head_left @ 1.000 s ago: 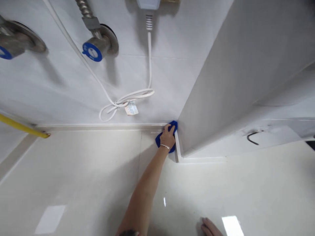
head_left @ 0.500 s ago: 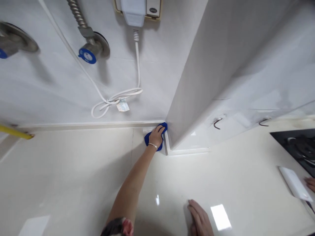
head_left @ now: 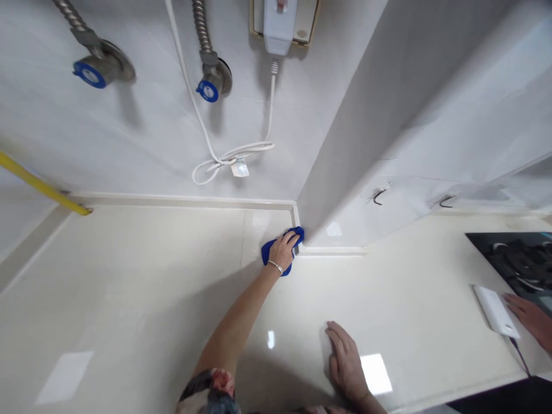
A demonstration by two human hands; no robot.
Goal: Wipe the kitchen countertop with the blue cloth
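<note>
Since ½ sec ago my L hand [head_left: 281,254] & the blue cloth [head_left: 268,252] have come fwd along the side of the boxed-out wall [head_left: 345,155], out of the back corner to nr its front corner. My R hand [head_left: 345,365] shows more fully now, and so does another person's hand [head_left: 530,319] by the white device [head_left: 495,310] nr the hob [head_left: 517,261].

L hand: fingers bent over the cloth, which is bunched under them, part of it up against the low edging [head_left: 295,215], the rest flat on the countertop [head_left: 172,282]. R hand: resting on the countertop nearer me, fingers loosely out & close together, nothing seen in it; can't see under the palm.

Step in hand, I'd judge: wiping that short side run of edging & the strip of top beside it, mostly done, w/ just the front-corner end left. Next move prob. calls for fingertips pressed into the join, then turning the cloth round the corner onto the front edging w/o losing contact. Risk: cloth could slip or bunch at the turn & miss a bit. Coiled cord [head_left: 233,156] hangs clear on the back wall.
</note>
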